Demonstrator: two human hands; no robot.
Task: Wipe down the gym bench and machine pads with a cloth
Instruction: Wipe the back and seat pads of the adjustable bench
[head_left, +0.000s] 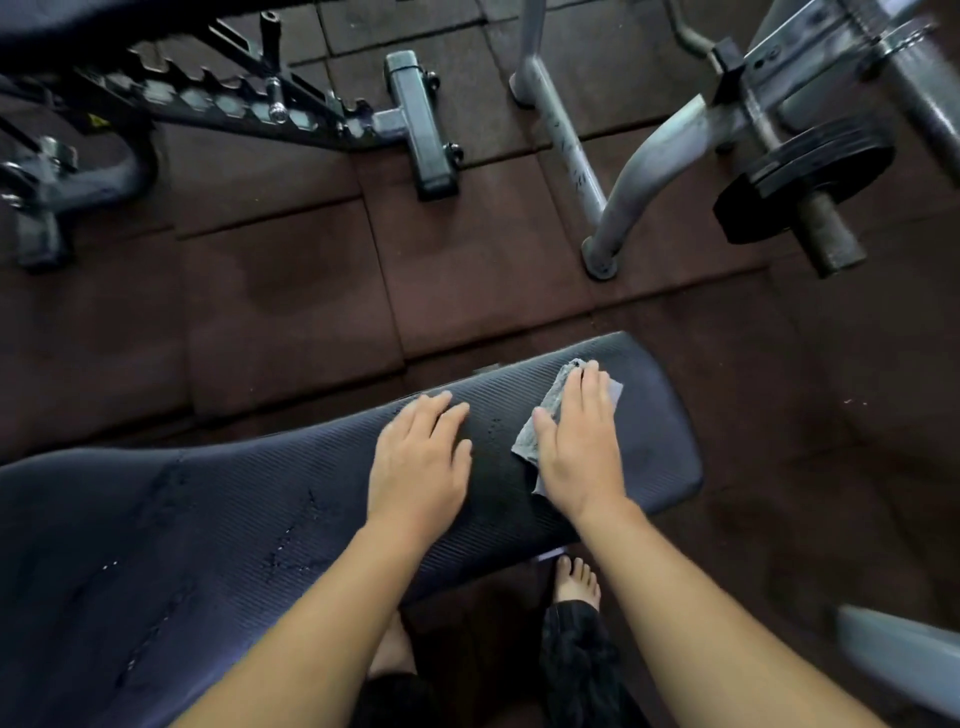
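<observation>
Surface of dark ribbed padding, stretching from lower left up to a rounded end right of centre. Scattered pale specks and streaks along the ribs on the nearer, left part; cannot tell whether wet or worn.

Cloth: grey, crumpled, lying on the padding near the rounded end, mostly under the right hand. Edges showing past the thumb side, beyond the fingertips and at the wrist side. Right fingers straight and close together, palm down, pressing the cloth flat; not curled round it.

Left hand just beside, palm down on bare padding, fingers extended and together, gripping nothing, not touching the cloth. Narrow strip of padding between the two hands.

Floor of dark reddish-brown square tiles. Bare foot on it by the near edge of the padding, dark trouser leg at its ankle. Black rack with a toothed adjuster rail, upper left. Grey frame of tubular steel, upper right, with a black weight plate on a stub bar.
</observation>
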